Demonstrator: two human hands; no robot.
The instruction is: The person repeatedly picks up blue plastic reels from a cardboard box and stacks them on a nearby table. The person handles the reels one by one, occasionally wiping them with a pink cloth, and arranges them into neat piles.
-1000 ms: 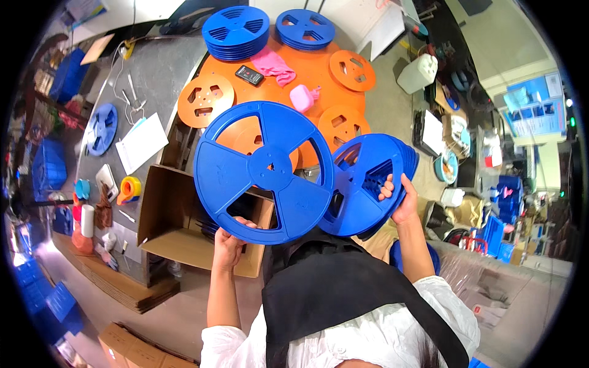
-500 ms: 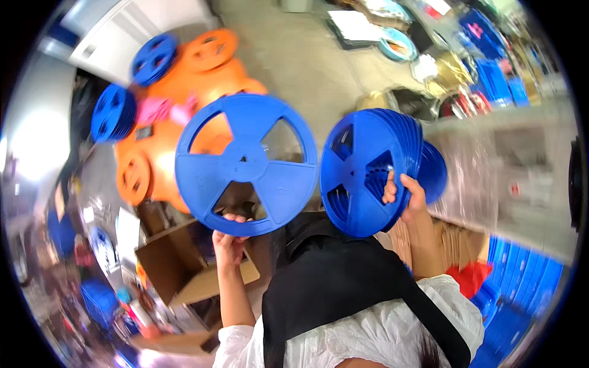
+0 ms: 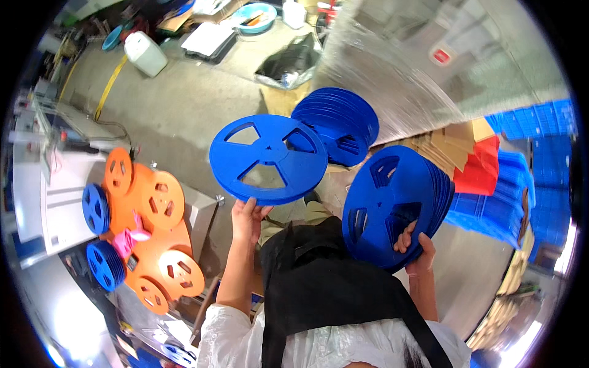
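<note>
Orange counter (image 3: 153, 242) has shifted to frame left; left fingers (image 3: 249, 206) grip a central blue reel (image 3: 270, 159) by its rim; right fingers (image 3: 404, 237) hook a reel stack's (image 3: 377, 211) cutout, probably keeping layers together.

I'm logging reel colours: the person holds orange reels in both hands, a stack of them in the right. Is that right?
No, the colour is wrong: in the head view, the reels in the left hand and right hand are blue, not orange. The right does hold a stack.
</note>
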